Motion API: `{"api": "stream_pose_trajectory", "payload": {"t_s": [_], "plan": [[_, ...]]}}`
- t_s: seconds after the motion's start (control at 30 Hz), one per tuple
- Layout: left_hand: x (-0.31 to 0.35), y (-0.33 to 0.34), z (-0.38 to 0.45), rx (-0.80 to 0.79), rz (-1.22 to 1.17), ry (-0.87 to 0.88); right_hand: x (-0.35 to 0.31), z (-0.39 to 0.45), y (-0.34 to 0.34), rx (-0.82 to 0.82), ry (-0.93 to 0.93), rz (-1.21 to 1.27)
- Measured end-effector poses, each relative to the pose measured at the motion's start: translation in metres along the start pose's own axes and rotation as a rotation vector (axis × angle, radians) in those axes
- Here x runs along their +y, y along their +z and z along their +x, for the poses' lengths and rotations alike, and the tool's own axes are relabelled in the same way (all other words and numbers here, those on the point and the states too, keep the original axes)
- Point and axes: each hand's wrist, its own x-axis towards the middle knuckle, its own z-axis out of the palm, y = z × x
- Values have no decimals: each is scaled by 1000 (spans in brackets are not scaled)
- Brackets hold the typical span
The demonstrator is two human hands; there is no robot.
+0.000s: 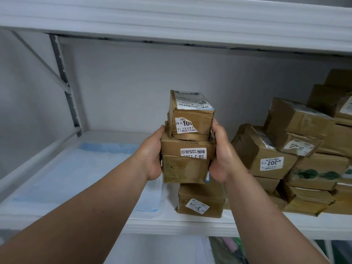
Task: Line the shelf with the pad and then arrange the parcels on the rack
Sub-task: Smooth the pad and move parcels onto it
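- Both hands were up at shelf level, clamping a small stack of brown taped parcels between them.
- Left hand (152,157) gripped the stack's left side, thumb along the edge of the middle parcel (187,147), fingers curled behind and out of sight.
- Right hand (222,155) held the right side, thumb up against the top parcel (192,115); fingers wrapped behind, hidden.
- Stack was three high: top parcel stood with its shipping label facing up, middle parcel carried an upside-down white sticker, bottom parcel (184,169) was plain tape-wrapped.
- Stack sat above a fourth parcel (200,201) resting on the white shelf (181,224); contact between them couldn't be judged.
- Blue pad (80,176) lay flat on the shelf's left part, its right edge near that fourth parcel.
- Pile of parcels (297,153) filled the shelf's right side, stacked several deep, some tilted.
- Upper shelf (171,18) ran overhead; grey slotted upright (66,82) at back left.
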Motion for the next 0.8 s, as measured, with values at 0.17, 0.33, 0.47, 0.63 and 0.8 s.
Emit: {"api": "stream_pose_trajectory", "payload": {"t_s": [0.17, 0.33, 0.47, 0.63, 0.8], "plan": [[3, -9, -4, 20, 66, 32, 2, 3, 9, -21, 1, 17], [-1, 0, -2, 6, 113, 37, -3, 0, -2, 13, -15, 10], [-9, 13, 2, 3, 108, 29, -4, -4, -14, 54, -19, -32], [-11, 20, 9, -31, 70, 1, -5, -6, -20, 68, -29, -59], [-2, 1, 5, -59, 89, 49, -1, 6, -4, 70, -8, -116]]}}
